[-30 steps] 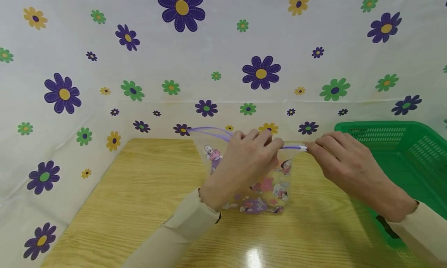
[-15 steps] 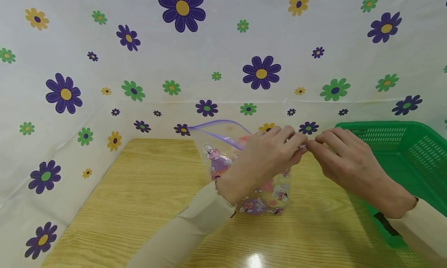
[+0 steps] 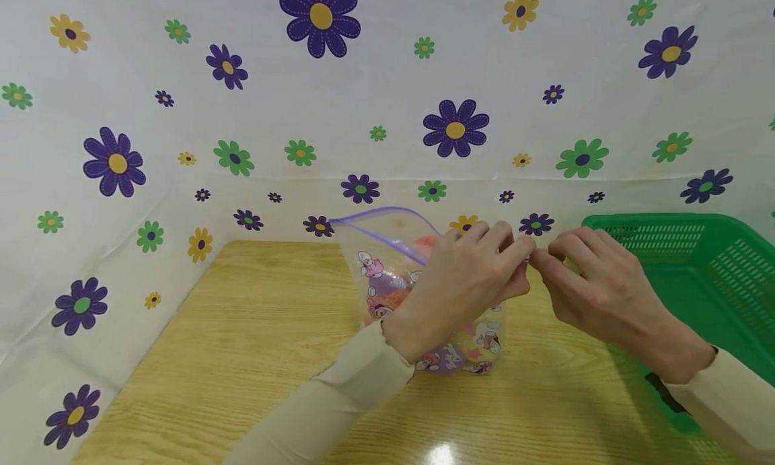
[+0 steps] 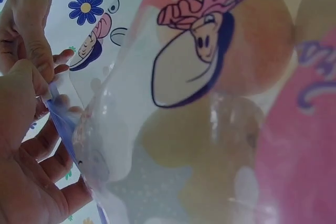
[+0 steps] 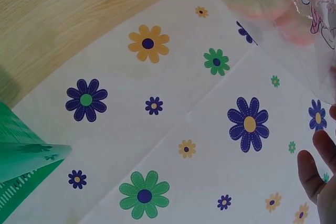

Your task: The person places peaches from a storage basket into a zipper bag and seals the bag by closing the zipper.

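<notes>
A clear plastic slider zip bag printed with cartoon figures stands upright on the wooden table. Its purple-edged mouth gapes at the left end. My left hand crosses in front of it and pinches the zip at the top right corner. The slider itself is hidden by the fingers in the head view. My right hand pinches the bag's right top corner, fingertips against those of the left hand. Through the film in the left wrist view, round fruit-like things show, yellowish and orange.
A green plastic basket with slotted walls stands at the right, partly behind my right forearm. A white flower-print sheet rises behind and left of the wooden table.
My left hand has slid right along the zip until it meets my right hand. The left part of the bag's mouth has spread wider. My right hand has hardly moved.
</notes>
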Demonstrator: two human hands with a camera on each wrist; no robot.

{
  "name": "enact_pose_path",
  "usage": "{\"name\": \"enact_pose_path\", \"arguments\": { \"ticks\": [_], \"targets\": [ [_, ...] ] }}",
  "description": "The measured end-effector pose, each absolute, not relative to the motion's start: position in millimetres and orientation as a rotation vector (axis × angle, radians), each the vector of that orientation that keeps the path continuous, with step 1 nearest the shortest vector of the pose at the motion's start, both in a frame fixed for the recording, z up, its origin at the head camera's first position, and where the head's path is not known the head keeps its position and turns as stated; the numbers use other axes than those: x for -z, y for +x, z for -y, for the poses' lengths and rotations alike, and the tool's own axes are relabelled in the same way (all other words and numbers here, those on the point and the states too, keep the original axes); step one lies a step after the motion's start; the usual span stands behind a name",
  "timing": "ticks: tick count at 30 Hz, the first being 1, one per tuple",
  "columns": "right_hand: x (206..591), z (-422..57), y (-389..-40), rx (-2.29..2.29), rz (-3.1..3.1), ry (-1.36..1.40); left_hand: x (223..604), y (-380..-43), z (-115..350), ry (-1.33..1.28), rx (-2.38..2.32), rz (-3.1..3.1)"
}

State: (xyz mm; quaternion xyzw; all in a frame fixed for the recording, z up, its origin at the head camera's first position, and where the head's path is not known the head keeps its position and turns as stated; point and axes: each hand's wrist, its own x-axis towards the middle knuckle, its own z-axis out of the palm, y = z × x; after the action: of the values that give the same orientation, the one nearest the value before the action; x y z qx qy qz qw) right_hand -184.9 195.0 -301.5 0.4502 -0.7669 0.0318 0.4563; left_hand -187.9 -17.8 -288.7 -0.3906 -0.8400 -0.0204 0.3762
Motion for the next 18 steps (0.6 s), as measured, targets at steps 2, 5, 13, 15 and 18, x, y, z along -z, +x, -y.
{"name": "enact_pose_path", "arguments": {
  "ticks": [2,5,13,15,18],
  "targets": [
    [302.2,-194.2,-185.1,-0.092,1.876,1.112,289.7,-188.4,19.9,-1.003,0.061,2.154],
    [303.0,-193.5,-185.5,-0.107,1.858,1.11,290.4,-189.3,25.1,-0.993,0.072,2.159],
    [299.4,-192.9,-186.7,-0.012,1.81,1.114,291.0,-190.8,34.7,-1.036,0.039,2.137],
    [295.8,-192.8,-187.9,0.05,1.803,1.119,291.3,-190.9,36.1,-1.072,0.048,2.135],
    [290.5,-193.6,-189.3,0.157,1.814,1.123,291.8,-190.7,38.9,-1.106,0.04,2.135]
  ]
}}
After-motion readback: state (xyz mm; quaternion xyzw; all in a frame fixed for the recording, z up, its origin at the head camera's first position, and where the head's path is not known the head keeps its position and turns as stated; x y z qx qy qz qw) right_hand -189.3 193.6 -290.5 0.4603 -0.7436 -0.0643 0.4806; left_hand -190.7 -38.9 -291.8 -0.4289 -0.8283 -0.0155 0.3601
